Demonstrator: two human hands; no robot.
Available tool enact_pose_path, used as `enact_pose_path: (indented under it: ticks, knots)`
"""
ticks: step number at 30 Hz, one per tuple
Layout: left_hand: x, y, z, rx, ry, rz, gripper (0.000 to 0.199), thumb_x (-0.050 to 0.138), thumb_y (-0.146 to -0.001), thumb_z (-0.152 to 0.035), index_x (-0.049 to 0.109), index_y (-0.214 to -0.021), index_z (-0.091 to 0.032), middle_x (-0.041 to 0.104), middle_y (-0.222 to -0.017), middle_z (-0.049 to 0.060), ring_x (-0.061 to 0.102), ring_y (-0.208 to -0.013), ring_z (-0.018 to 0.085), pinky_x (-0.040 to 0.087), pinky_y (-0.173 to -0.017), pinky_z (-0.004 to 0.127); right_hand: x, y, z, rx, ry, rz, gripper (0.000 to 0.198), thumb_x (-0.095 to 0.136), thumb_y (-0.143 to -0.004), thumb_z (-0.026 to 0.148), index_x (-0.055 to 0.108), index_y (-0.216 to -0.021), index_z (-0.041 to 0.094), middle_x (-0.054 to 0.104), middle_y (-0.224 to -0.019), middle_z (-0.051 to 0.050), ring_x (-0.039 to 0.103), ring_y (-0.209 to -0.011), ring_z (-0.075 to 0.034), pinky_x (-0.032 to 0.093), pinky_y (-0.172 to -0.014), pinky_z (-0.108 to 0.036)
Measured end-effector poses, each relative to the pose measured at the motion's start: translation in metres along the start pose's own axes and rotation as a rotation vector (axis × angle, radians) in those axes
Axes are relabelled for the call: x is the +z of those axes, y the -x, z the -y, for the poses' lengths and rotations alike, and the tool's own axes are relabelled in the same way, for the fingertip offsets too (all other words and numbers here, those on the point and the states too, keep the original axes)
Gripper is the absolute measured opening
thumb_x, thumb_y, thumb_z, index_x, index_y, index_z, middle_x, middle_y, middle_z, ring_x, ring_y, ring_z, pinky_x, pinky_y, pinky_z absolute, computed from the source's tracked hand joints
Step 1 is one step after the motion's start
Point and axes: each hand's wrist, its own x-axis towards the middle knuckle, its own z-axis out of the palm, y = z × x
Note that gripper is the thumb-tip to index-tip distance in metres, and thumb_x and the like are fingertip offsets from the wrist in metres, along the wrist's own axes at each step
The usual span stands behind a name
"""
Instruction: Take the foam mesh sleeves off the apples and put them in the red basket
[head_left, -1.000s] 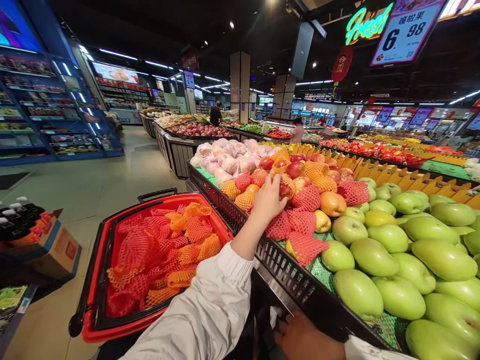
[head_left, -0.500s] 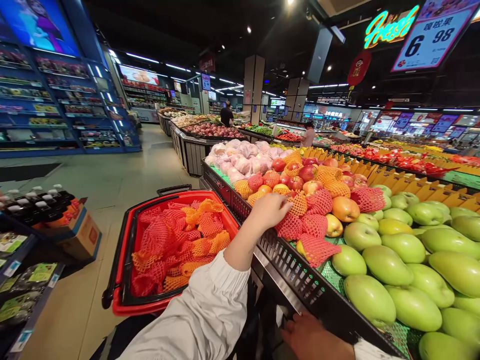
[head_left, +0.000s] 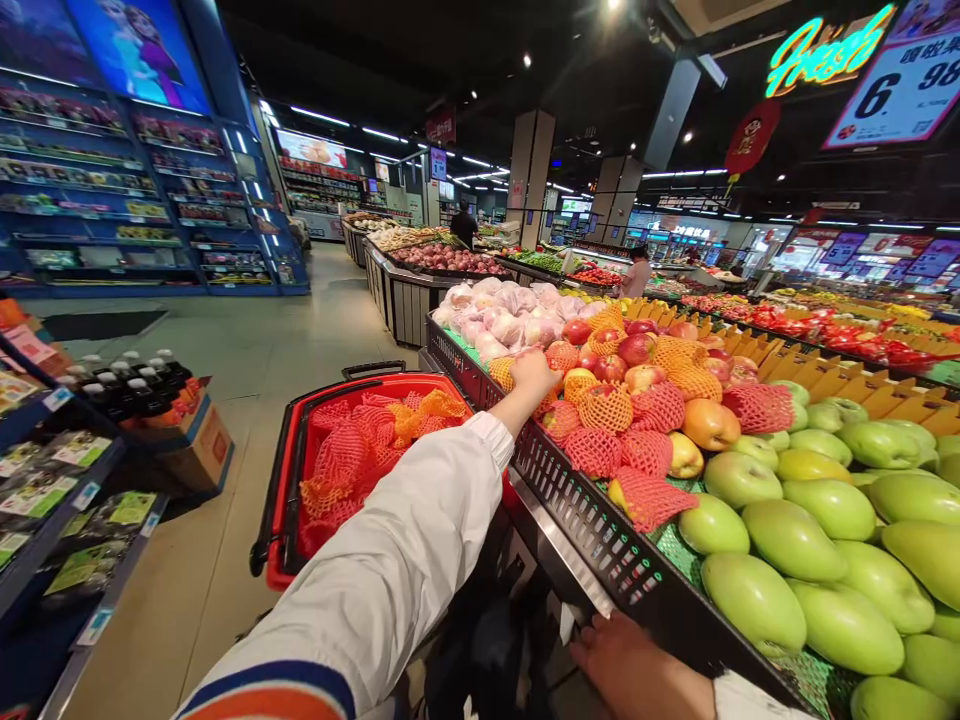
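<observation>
My left hand (head_left: pixel 534 374) is stretched out over the near left part of the apples (head_left: pixel 610 368), its fingers curled down by the net-wrapped fruit. What they hold, if anything, is hidden. An apple in an orange foam net (head_left: pixel 604 407) lies just right of it, with pink foam nets (head_left: pixel 592 453) nearer me. Low at the front, my right hand (head_left: pixel 634 665) is closed over the metal rail (head_left: pixel 574 565) below the black crate wall (head_left: pixel 600 520). Left of the crate is a red basket (head_left: pixel 281 500) with pink and orange foam nets (head_left: pixel 352 440) in it, partly behind my left sleeve.
Large green fruit (head_left: pixel 795 540) fills the right side of the display. Bagged pale pink fruit (head_left: pixel 502 312) lies at its far left. A carton of dark bottles (head_left: pixel 187 440) stands on the floor at left. Two people (head_left: pixel 464 225) are farther back.
My left hand has moved forward and left across the fruit, and its sleeve covers more of the basket. The view has turned slightly left. My right hand stays at the rail.
</observation>
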Motion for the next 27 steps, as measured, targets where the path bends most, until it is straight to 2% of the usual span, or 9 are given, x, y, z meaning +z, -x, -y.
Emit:
enact_pose_path:
  ticks: [4, 9, 12, 15, 18, 21, 23, 25, 27]
  knots:
    - [0.022, -0.003, -0.005, -0.05, 0.012, -0.033, 0.069, 0.076, -0.082, -0.044, 0.05, -0.133, -0.006, 0.067, -0.126, 0.028, 0.066, -0.121, 0.033, 0.052, -0.095, 0.038, 0.01, -0.005, -0.002, -0.021, -0.009, -0.047, 0.052, 0.077, -0.073, 0.024, 0.071, -0.123, 0.01, 0.073, -0.119, -0.022, 0.068, -0.116, -0.038, 0.054, -0.102, -0.052]
    - [0.029, -0.004, -0.009, -0.058, 0.024, -0.035, 0.057, 0.071, -0.085, -0.03, 0.046, -0.131, -0.007, 0.07, -0.119, 0.027, 0.068, -0.117, 0.031, 0.052, -0.093, 0.036, 0.024, -0.009, -0.006, -0.046, 0.032, -0.126, 0.04, 0.068, -0.078, 0.016, 0.073, -0.118, 0.014, 0.076, -0.112, -0.019, 0.072, -0.107, -0.036, 0.058, -0.095, -0.054]
    - [0.029, -0.001, -0.008, -0.029, 0.028, -0.049, 0.063, 0.071, -0.085, -0.029, 0.042, -0.135, -0.006, 0.07, -0.117, 0.026, 0.069, -0.116, 0.031, 0.051, -0.092, 0.034, 0.021, -0.007, -0.005, -0.054, 0.065, -0.157, 0.038, 0.064, -0.08, 0.014, 0.074, -0.117, 0.015, 0.077, -0.109, -0.018, 0.073, -0.104, -0.035, 0.059, -0.093, -0.052]
    - [0.027, 0.005, -0.007, -0.003, 0.024, -0.073, 0.069, 0.071, -0.084, -0.029, 0.037, -0.139, -0.006, 0.07, -0.119, 0.025, 0.068, -0.116, 0.032, 0.05, -0.092, 0.034, 0.014, -0.003, -0.002, -0.038, 0.07, -0.087, 0.045, 0.065, -0.078, 0.013, 0.071, -0.123, 0.012, 0.075, -0.116, -0.019, 0.071, -0.111, -0.035, 0.056, -0.098, -0.05]
    - [0.025, 0.012, -0.006, 0.012, 0.041, -0.14, 0.062, 0.063, -0.09, -0.035, 0.037, -0.138, -0.006, 0.07, -0.118, 0.025, 0.068, -0.113, 0.032, 0.049, -0.091, 0.034, 0.01, -0.001, -0.001, -0.032, 0.041, -0.042, 0.046, 0.064, -0.079, 0.012, 0.07, -0.124, 0.01, 0.074, -0.118, -0.021, 0.069, -0.114, -0.037, 0.056, -0.099, -0.051]
    - [0.018, 0.016, -0.002, 0.014, 0.139, -0.225, 0.053, 0.051, -0.096, -0.043, 0.04, -0.134, -0.008, 0.072, -0.113, 0.022, 0.07, -0.109, 0.031, 0.049, -0.089, 0.034, 0.013, -0.006, -0.002, -0.051, 0.034, -0.083, 0.042, 0.064, -0.078, 0.012, 0.073, -0.119, 0.011, 0.075, -0.113, -0.02, 0.071, -0.11, -0.036, 0.056, -0.097, -0.051]
    - [0.007, 0.015, 0.002, -0.03, 0.283, -0.258, 0.05, 0.05, -0.097, -0.045, 0.041, -0.132, -0.011, 0.073, -0.114, 0.021, 0.069, -0.109, 0.031, 0.049, -0.09, 0.034, 0.013, -0.011, -0.002, -0.066, 0.046, -0.083, 0.04, 0.069, -0.078, 0.018, 0.074, -0.117, 0.011, 0.076, -0.11, -0.02, 0.071, -0.107, -0.037, 0.056, -0.097, -0.052]
    - [-0.009, 0.011, 0.004, -0.119, 0.477, -0.258, 0.048, 0.049, -0.097, -0.046, 0.041, -0.131, -0.013, 0.071, -0.12, 0.02, 0.068, -0.113, 0.03, 0.049, -0.091, 0.034, 0.008, -0.014, -0.001, -0.076, 0.045, -0.062, 0.045, 0.074, -0.077, 0.028, 0.073, -0.118, 0.01, 0.076, -0.11, -0.021, 0.071, -0.108, -0.037, 0.055, -0.099, -0.052]
    - [-0.029, 0.007, 0.006, -0.178, 0.607, -0.236, 0.043, 0.038, -0.102, -0.046, 0.042, -0.13, -0.014, 0.07, -0.122, 0.019, 0.069, -0.111, 0.027, 0.051, -0.089, 0.033, 0.001, -0.014, 0.0, -0.058, 0.009, -0.074, 0.056, 0.075, -0.078, 0.036, 0.068, -0.127, 0.01, 0.074, -0.116, -0.022, 0.069, -0.111, -0.038, 0.053, -0.102, -0.052]
